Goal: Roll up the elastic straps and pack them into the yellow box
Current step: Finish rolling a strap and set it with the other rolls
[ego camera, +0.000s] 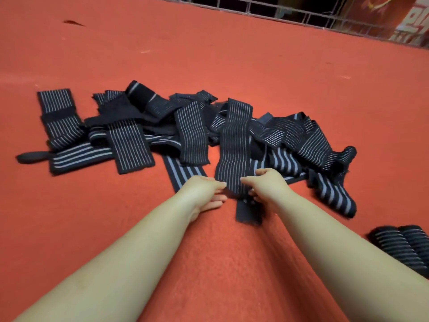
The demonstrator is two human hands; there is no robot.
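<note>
Black white-striped straps (pixel 234 145), red carpet (pixel 232 54)

Both bare forearms reach forward from the bottom corners and draw together toward the middle, wrists nearly level. The left hand (pixel 204 192) lies thumb side up — its fingers run fairly straight toward the right, tips close to the other hand, lower fingers lying low near the surface. The right hand (pixel 264 184) faces it, thumb stretched out to the left on top, fingers bent downward beneath the palm — what they close on is partly hidden. The two hands sit just beside each other, not touching.
</note>
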